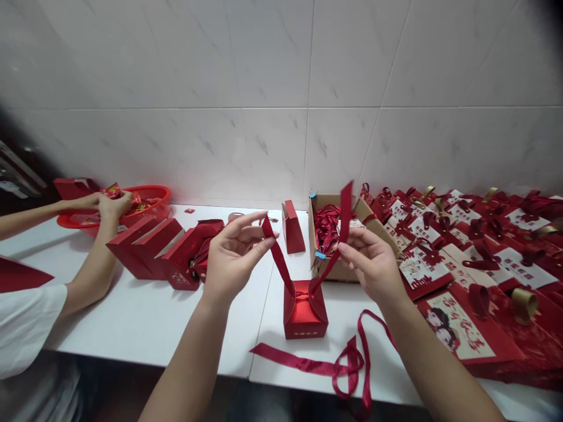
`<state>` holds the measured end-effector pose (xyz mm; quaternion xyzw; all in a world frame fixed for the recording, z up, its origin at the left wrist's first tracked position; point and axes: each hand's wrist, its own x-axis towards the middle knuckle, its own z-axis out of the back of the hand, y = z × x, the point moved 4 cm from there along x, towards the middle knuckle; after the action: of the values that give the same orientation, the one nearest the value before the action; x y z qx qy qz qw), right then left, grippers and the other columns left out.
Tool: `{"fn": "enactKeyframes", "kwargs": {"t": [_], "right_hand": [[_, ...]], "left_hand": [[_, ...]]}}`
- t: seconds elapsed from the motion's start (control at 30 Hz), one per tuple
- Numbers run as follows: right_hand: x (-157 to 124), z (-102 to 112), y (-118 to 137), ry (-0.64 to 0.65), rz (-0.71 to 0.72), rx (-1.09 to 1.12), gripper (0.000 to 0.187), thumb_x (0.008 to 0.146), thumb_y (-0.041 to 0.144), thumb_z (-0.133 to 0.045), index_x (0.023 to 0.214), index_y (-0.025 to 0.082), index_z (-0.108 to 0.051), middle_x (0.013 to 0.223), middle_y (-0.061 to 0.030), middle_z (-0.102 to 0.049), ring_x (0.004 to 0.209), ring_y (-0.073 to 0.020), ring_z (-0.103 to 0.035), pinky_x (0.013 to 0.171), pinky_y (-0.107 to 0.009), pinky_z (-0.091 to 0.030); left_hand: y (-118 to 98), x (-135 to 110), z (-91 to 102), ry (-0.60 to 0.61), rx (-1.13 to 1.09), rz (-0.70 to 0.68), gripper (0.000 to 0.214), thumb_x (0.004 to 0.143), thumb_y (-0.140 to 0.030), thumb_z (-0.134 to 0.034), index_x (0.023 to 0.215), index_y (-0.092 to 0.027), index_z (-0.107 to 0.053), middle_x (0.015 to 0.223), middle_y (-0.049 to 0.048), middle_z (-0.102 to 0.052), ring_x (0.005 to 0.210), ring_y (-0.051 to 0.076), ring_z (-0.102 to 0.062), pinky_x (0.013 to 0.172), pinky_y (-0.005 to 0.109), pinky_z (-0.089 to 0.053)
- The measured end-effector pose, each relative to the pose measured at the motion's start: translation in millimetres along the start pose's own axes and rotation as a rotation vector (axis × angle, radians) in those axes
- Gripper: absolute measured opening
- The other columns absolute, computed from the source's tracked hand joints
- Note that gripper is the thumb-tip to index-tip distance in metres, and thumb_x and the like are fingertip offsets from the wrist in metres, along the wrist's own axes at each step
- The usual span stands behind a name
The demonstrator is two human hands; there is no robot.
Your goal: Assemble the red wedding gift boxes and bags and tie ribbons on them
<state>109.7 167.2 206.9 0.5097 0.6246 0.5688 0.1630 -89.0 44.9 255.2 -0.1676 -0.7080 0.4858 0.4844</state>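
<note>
Red box (305, 321) — below & btwn L grip (235, 253), R grip (372, 262)

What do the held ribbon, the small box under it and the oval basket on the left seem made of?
Held ribbon: probably satin-like fabric, with a soft sheen. Small box: likely card, smooth and faintly glossy, judging by its flat panels and crisp edges. Oval basket: seemingly plastic, from its bright red, smooth rim.

Chinese lettering (305, 333) — box (305, 313), cards (460, 326) — unclear
</note>
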Motion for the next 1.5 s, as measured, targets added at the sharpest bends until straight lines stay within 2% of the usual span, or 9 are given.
{"fn": "enactKeyframes", "kwargs": {"t": [0.1,0.3,0.43,0.6,1.0,1.17,1.3,1.43,1.5], "right_hand": [[1.2,3.8,2.2,-0.086,0.007,0.003,0.023,0.069,0.036,-0.081,0.084,0.022,-0.071,0.067,0.0014,-0.066,0.048,-0.0071,-0.051,0.043,-0.020,-0.042],[0.6,7.1,7.7,-0.108,0.064,0.005,0.016,0.070,0.029,-0.080,0.081,0.022,-0.071,0.071,0.0022,-0.066,0.056,-0.0064,-0.054,0.049,-0.017,-0.045],[2.3,2.6,10.9,-0.097,0.103,0.033,0.016,0.069,0.028,-0.081,0.082,0.023,-0.071,0.076,0.0019,-0.069,0.069,-0.0085,-0.061,0.064,-0.019,-0.053],[4.8,-4.2,9.3,-0.113,0.071,0.030,0.021,0.066,0.030,-0.083,0.081,0.023,-0.070,0.077,0.0014,-0.070,0.071,-0.0109,-0.063,0.068,-0.023,-0.055],[8.8,-25.2,9.8,0.033,0.083,-0.029,0.012,0.072,0.029,-0.080,0.081,0.024,-0.073,0.081,0.0004,-0.073,0.076,-0.0132,-0.068,0.076,-0.028,-0.057],[7.7,-33.2,16.8,0.100,0.071,-0.032,0.011,0.076,0.031,-0.077,0.082,0.023,-0.071,0.082,-0.0006,-0.074,0.076,-0.0125,-0.068,0.077,-0.028,-0.057],[6.9,-42.9,21.2,0.142,0.039,-0.096,0.018,0.077,0.036,-0.074,0.083,0.019,-0.070,0.079,-0.0031,-0.073,0.071,-0.0146,-0.068,0.069,-0.030,-0.058],[8.5,-50.2,26.8,0.199,0.052,-0.165,0.017,0.075,0.036,-0.074,0.082,0.021,-0.072,0.073,-0.0014,-0.070,0.066,-0.0139,-0.065,0.066,-0.030,-0.057],[8.8,-52.7,29.2,0.259,0.067,-0.198,0.015,0.076,0.036,-0.073,0.080,0.021,-0.073,0.071,-0.0010,-0.068,0.068,-0.0143,-0.063,0.068,-0.031,-0.056]], "left_hand": [[6.9,0.7,2.9,0.010,-0.099,0.058,0.044,0.074,-0.019,-0.078,0.115,-0.027,-0.067,0.078,-0.0001,-0.076,0.079,0.014,-0.072,0.075,0.024,-0.059],[17.7,2.9,14.3,-0.083,-0.267,0.114,0.020,0.066,-0.022,-0.084,0.082,-0.019,-0.073,0.075,-0.0006,-0.075,0.071,0.011,-0.072,0.068,0.018,-0.058],[12.1,7.1,6.2,-0.137,-0.303,0.083,0.022,0.066,-0.017,-0.083,0.083,-0.021,-0.070,0.079,-0.0008,-0.077,0.080,0.013,-0.073,0.072,0.019,-0.057],[5.1,11.0,-11.9,-0.090,-0.251,0.107,0.028,0.069,-0.017,-0.081,0.095,-0.021,-0.070,0.081,-0.0004,-0.078,0.078,0.011,-0.073,0.077,0.021,-0.058],[-18.3,5.9,-22.5,-0.076,-0.108,0.098,0.030,0.067,-0.022,-0.082,0.096,-0.018,-0.072,0.083,0.0041,-0.079,0.083,0.019,-0.075,0.081,0.029,-0.061],[-17.9,1.3,-27.4,-0.019,-0.116,0.076,0.022,0.071,-0.021,-0.079,0.092,-0.018,-0.072,0.091,0.0053,-0.078,0.091,0.019,-0.074,0.084,0.029,-0.060],[-20.0,1.1,-33.5,0.045,-0.109,0.019,0.008,0.073,-0.021,-0.077,0.080,-0.018,-0.073,0.085,0.0047,-0.078,0.087,0.019,-0.073,0.085,0.032,-0.059],[-28.6,3.7,-43.9,0.159,-0.004,-0.080,0.003,0.072,-0.019,-0.077,0.075,-0.021,-0.076,0.111,0.0085,-0.072,0.104,0.022,-0.068,0.085,0.034,-0.058],[-31.2,6.0,-48.0,0.182,0.046,-0.088,0.004,0.071,-0.019,-0.076,0.074,-0.021,-0.077,0.108,0.0086,-0.073,0.104,0.023,-0.067,0.081,0.032,-0.059]]}}
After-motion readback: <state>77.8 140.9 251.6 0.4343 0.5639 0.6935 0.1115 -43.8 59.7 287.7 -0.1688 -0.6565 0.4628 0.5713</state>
